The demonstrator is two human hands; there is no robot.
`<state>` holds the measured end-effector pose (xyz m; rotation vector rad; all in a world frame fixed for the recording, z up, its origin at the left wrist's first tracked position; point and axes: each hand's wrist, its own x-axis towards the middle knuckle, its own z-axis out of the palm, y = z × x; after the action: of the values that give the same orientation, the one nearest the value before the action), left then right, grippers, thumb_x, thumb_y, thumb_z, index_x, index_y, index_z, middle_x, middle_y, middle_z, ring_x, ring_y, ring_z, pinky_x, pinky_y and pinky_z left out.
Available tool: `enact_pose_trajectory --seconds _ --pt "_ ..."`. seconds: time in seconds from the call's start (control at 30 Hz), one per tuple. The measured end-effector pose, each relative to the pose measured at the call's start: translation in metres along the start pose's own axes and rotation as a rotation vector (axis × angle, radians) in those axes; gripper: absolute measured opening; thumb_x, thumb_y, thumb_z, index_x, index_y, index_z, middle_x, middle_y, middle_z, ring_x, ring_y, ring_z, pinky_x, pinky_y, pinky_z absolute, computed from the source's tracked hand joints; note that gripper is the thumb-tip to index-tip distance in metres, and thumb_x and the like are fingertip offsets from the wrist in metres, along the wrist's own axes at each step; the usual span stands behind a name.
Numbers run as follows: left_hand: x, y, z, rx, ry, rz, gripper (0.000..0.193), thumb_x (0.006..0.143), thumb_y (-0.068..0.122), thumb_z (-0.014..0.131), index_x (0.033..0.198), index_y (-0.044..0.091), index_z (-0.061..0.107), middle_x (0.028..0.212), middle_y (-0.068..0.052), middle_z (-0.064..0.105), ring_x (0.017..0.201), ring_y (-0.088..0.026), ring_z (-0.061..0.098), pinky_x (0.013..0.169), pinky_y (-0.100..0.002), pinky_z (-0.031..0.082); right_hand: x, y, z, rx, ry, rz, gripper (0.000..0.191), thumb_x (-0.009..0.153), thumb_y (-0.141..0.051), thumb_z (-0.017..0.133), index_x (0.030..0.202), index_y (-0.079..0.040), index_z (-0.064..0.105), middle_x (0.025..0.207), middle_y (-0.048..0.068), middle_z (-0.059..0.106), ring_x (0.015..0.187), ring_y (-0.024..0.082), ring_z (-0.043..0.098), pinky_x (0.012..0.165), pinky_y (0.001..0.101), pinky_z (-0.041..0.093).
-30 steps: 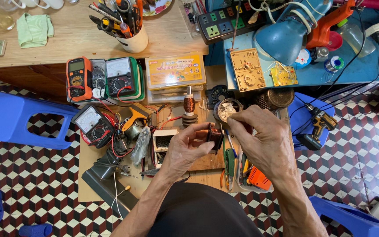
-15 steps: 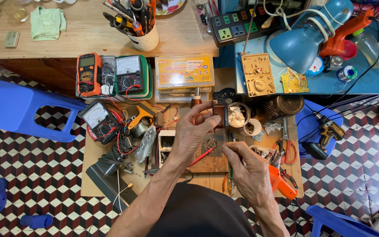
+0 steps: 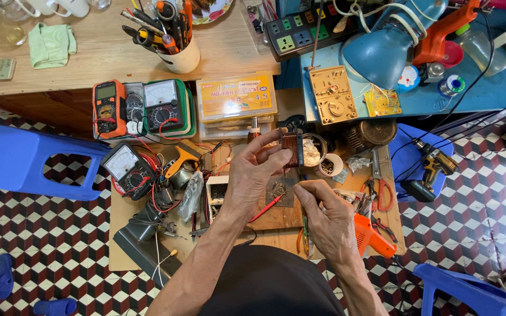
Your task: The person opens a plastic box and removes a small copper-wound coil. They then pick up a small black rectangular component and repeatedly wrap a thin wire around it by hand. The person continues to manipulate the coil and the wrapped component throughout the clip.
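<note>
My left hand (image 3: 257, 172) is raised over the low work board and pinches a small dark brown block-shaped component (image 3: 291, 145) between thumb and fingers. My right hand (image 3: 325, 217) sits lower and to the right, fingers curled together near a dark square pad (image 3: 279, 191) on the wooden board (image 3: 276, 217); whether it holds a thin tool is unclear. A red probe lead (image 3: 266, 208) lies under the left wrist.
Three multimeters (image 3: 110, 108) (image 3: 163, 105) (image 3: 126, 168) stand to the left, a yellow parts box (image 3: 236, 96) behind. An orange tool (image 3: 368, 233) and scissors (image 3: 380, 190) lie right. A blue lamp (image 3: 382, 50), cordless drill (image 3: 430, 169) and blue stools (image 3: 24, 161) surround the board.
My left hand has lifted the brown component slightly higher and to the right. My right hand has shifted a little, staying low by the dark pad. The camera view has drifted.
</note>
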<state>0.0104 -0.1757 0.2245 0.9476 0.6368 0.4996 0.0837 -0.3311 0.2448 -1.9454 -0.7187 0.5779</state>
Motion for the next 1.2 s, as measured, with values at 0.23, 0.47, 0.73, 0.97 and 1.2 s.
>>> enact_pose_trajectory --seconds 0.23,0.47,0.73,0.97,1.2 --pt "-0.003 0.003 0.005 -0.072 -0.035 -0.007 0.053 0.087 0.015 0.078 0.137 0.002 0.063 0.110 -0.009 0.076 0.093 -0.011 0.070 0.082 -0.028 0.059 0.003 0.008 0.001 0.035 -0.007 -0.031 0.020 0.097 -0.023 0.066 0.103 -0.006 0.074 0.078 -0.002 0.070 0.073 0.006 0.064 0.065 0.0241 0.053" --pt "-0.015 0.018 0.006 -0.111 -0.084 -0.079 0.052 0.086 0.016 0.077 0.135 0.003 0.064 0.109 -0.010 0.076 0.096 -0.014 0.073 0.089 -0.032 0.062 0.027 0.034 0.004 0.115 -0.074 0.099 0.021 0.097 -0.021 0.066 0.107 -0.005 0.077 0.075 0.001 0.067 0.068 0.008 0.058 0.059 0.0248 0.047" --pt "-0.061 0.009 -0.016 0.132 -0.069 -0.216 0.055 0.083 0.017 0.079 0.134 0.004 0.066 0.111 -0.007 0.076 0.096 -0.011 0.071 0.088 -0.028 0.059 0.087 0.015 -0.008 0.152 -0.228 0.050 0.017 0.094 -0.016 0.070 0.104 -0.005 0.078 0.083 -0.001 0.071 0.069 0.008 0.058 0.059 0.0255 0.048" --pt "-0.066 -0.029 -0.037 0.168 -0.042 -0.246 0.056 0.084 0.019 0.079 0.135 0.004 0.065 0.110 -0.010 0.074 0.092 -0.011 0.068 0.084 -0.027 0.056 0.057 -0.016 -0.012 -0.140 -0.181 -0.310 0.015 0.095 -0.013 0.070 0.105 -0.003 0.076 0.090 0.005 0.072 0.082 0.014 0.066 0.073 0.0295 0.052" --pt "-0.068 -0.041 -0.040 0.189 -0.040 -0.224 0.056 0.082 0.019 0.079 0.134 0.005 0.062 0.114 -0.009 0.073 0.100 -0.012 0.070 0.092 -0.029 0.059 0.036 -0.026 -0.012 -0.228 -0.073 -0.355 0.013 0.093 -0.011 0.072 0.101 -0.002 0.076 0.092 0.007 0.073 0.082 0.017 0.068 0.073 0.0302 0.053"
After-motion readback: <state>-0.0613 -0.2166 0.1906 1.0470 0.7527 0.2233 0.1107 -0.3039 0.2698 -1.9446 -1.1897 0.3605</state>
